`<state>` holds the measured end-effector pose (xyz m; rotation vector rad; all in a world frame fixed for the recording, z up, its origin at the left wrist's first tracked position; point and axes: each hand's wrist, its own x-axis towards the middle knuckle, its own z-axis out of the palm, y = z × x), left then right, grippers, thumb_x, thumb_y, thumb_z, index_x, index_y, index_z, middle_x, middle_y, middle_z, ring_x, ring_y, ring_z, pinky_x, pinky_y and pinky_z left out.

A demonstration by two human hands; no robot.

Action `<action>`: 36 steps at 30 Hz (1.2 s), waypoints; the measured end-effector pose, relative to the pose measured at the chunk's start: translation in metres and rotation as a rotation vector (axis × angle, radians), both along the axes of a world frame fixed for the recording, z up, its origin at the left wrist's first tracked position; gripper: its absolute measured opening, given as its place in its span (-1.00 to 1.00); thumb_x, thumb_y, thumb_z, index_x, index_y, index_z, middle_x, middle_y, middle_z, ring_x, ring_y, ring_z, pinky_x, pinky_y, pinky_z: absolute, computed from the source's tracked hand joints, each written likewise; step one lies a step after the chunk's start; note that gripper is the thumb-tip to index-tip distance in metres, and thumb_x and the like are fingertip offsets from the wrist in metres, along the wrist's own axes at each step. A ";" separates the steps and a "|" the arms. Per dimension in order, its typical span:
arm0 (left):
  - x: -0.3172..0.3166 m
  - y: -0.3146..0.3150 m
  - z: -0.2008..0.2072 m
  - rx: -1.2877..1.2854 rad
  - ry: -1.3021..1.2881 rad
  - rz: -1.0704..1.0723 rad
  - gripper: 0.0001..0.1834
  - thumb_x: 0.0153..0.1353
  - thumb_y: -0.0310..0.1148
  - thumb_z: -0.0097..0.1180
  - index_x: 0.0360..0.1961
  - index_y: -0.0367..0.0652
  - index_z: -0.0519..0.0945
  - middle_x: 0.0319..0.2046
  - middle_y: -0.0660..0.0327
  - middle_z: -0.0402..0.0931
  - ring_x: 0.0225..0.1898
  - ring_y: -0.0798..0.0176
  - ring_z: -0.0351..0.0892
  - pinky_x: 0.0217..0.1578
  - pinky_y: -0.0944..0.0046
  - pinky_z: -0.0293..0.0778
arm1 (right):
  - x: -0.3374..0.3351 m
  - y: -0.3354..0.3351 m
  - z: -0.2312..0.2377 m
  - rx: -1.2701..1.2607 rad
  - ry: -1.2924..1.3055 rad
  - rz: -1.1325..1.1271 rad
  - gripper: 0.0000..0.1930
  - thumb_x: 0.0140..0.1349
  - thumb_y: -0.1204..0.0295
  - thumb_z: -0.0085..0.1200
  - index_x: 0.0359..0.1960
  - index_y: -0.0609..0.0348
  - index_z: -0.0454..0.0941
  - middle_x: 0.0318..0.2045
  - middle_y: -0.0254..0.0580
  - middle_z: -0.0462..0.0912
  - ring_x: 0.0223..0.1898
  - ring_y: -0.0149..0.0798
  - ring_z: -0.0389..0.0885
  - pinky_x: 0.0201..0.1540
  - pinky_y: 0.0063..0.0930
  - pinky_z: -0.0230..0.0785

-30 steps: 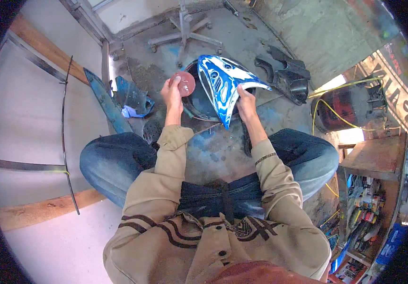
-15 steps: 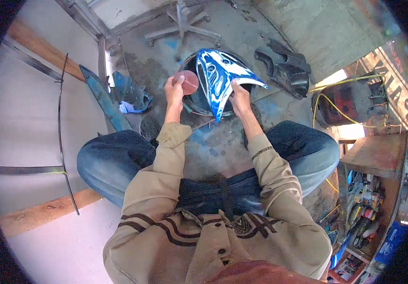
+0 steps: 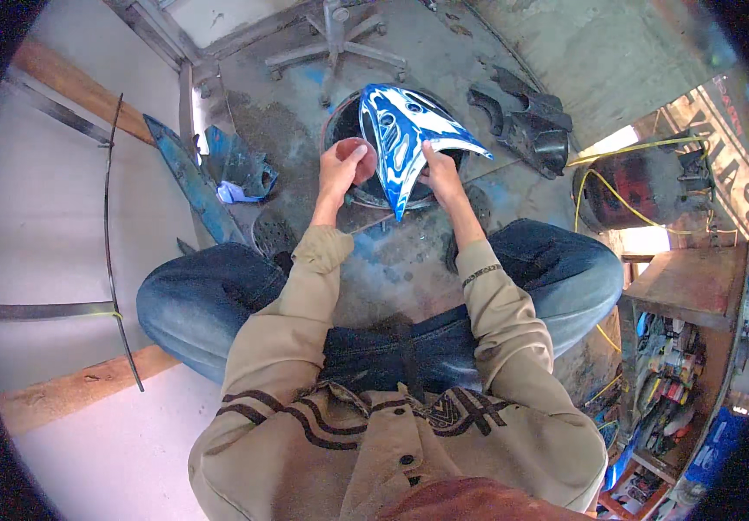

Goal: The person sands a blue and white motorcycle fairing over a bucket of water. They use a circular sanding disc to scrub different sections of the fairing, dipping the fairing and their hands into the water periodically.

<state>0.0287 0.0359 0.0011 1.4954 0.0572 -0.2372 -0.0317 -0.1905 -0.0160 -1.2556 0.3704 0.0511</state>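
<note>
My left hand (image 3: pixel 335 178) pinches a round, reddish sanding disc (image 3: pixel 366 170) between thumb and fingers, its edge close against the left side of a blue-and-white swirled motorcycle fairing panel (image 3: pixel 402 130). The panel has two small round recesses and a pointed lower tip. On its lower right edge my right hand (image 3: pixel 441 176) is closed, thumb on top and the fingers partly hidden underneath. Both hands are over a round black tub (image 3: pixel 343 127) on the floor, which the panel largely covers.
Black plastic parts (image 3: pixel 526 122) lie to the far right, and blue panels (image 3: pixel 244 165) lean at the left. A wheeled chair base (image 3: pixel 335 48) stands beyond the tub. At right are a dark tank with yellow hose (image 3: pixel 626 187) and a cluttered wooden shelf (image 3: pixel 687 278).
My left hand has moved right with the disc, closer to the panel's left edge. The panel has shifted slightly upward in view, still in my right hand.
</note>
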 end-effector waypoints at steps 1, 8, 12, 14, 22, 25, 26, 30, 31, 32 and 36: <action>-0.003 0.001 0.001 0.040 -0.029 0.003 -0.77 0.33 -0.36 0.33 -0.04 -0.19 0.74 -0.15 0.20 0.78 -0.14 0.32 0.74 -0.07 0.25 0.61 | -0.001 0.001 0.005 0.002 0.003 0.003 -0.35 0.52 -0.12 0.05 0.18 0.34 0.58 0.02 -0.12 0.72 0.04 -0.19 0.71 0.18 -0.07 0.59; -0.007 0.001 0.010 0.091 -0.099 0.025 -0.77 0.34 -0.39 0.31 -0.02 -0.22 0.74 -0.13 0.18 0.78 -0.11 0.30 0.75 -0.04 0.28 0.60 | 0.001 -0.027 0.014 -0.049 0.153 0.096 -0.32 0.49 -0.10 0.11 0.18 0.44 0.53 0.05 0.06 0.70 0.07 -0.02 0.72 0.14 -0.06 0.63; 0.000 0.012 -0.004 -0.003 -0.103 0.042 -0.77 0.34 -0.39 0.31 -0.02 -0.22 0.75 -0.14 0.20 0.78 -0.13 0.32 0.74 -0.06 0.28 0.60 | 0.006 0.007 0.012 0.151 0.058 -0.043 -0.35 0.50 -0.05 0.13 0.22 0.39 0.52 0.13 -0.04 0.67 0.12 -0.09 0.67 0.20 -0.08 0.51; 0.004 0.015 -0.014 -0.109 -0.063 0.117 -0.75 0.35 -0.38 0.32 -0.01 -0.23 0.74 -0.13 0.21 0.77 -0.13 0.32 0.73 -0.08 0.27 0.59 | 0.006 0.030 0.008 0.241 -0.072 -0.150 -0.41 0.54 0.09 0.13 0.32 0.40 0.43 0.22 -0.16 0.62 0.19 -0.21 0.61 0.29 -0.20 0.40; 0.008 0.012 -0.016 -0.158 -0.045 0.183 -0.68 0.34 -0.32 0.35 0.04 -0.27 0.72 -0.07 0.17 0.76 -0.07 0.29 0.72 -0.02 0.26 0.58 | 0.005 0.032 -0.024 -0.002 -0.025 -0.238 -0.42 0.52 0.09 0.13 0.29 0.41 0.50 0.13 -0.13 0.68 0.12 -0.22 0.61 0.23 -0.30 0.38; 0.002 0.009 -0.012 -0.040 -0.092 0.145 -0.68 0.35 -0.32 0.35 0.05 -0.26 0.72 -0.06 0.16 0.76 -0.05 0.28 0.73 0.00 0.26 0.59 | 0.001 0.018 -0.009 -0.055 0.059 -0.136 -0.52 0.48 0.14 0.18 0.16 0.36 0.59 0.00 -0.18 0.73 -0.03 -0.25 0.68 0.07 -0.27 0.51; 0.003 0.010 -0.013 0.003 -0.131 0.153 -0.71 0.36 -0.34 0.33 0.04 -0.25 0.72 -0.08 0.18 0.77 -0.08 0.29 0.73 -0.04 0.26 0.60 | 0.000 0.017 -0.001 -0.037 0.112 -0.080 -0.57 0.46 0.16 0.21 0.09 0.32 0.63 -0.06 -0.21 0.75 -0.10 -0.27 0.71 -0.02 -0.26 0.57; 0.005 0.011 -0.014 -0.036 -0.109 0.124 -0.72 0.36 -0.35 0.32 0.03 -0.24 0.73 -0.09 0.17 0.77 -0.09 0.30 0.73 -0.04 0.27 0.60 | -0.003 0.007 0.025 -0.255 0.134 0.065 -0.67 0.35 0.39 0.24 0.07 0.31 0.61 -0.09 -0.16 0.76 -0.07 -0.22 0.77 -0.05 -0.20 0.69; 0.006 0.012 -0.016 -0.033 -0.125 0.137 -0.73 0.36 -0.36 0.32 0.03 -0.24 0.73 -0.11 0.18 0.77 -0.10 0.32 0.73 -0.05 0.28 0.60 | -0.005 0.010 0.032 -0.254 0.133 0.068 -0.67 0.35 0.39 0.24 0.07 0.31 0.61 -0.09 -0.16 0.76 -0.07 -0.22 0.77 -0.05 -0.20 0.69; 0.006 0.014 -0.017 -0.030 -0.142 0.151 -0.73 0.37 -0.36 0.31 0.02 -0.23 0.73 -0.12 0.18 0.77 -0.11 0.33 0.73 -0.06 0.29 0.60 | -0.007 0.014 0.039 -0.243 0.115 0.109 -0.67 0.31 0.44 0.25 0.06 0.31 0.61 -0.08 -0.13 0.76 -0.06 -0.19 0.78 -0.05 -0.17 0.72; 0.001 0.012 -0.003 0.009 -0.125 0.088 -0.76 0.36 -0.37 0.30 0.00 -0.23 0.74 -0.16 0.20 0.77 -0.15 0.34 0.73 -0.08 0.30 0.59 | -0.007 0.021 0.045 -0.238 0.129 0.094 -0.65 0.24 0.48 0.30 0.04 0.35 0.60 -0.08 -0.07 0.77 -0.04 -0.14 0.79 -0.08 -0.09 0.76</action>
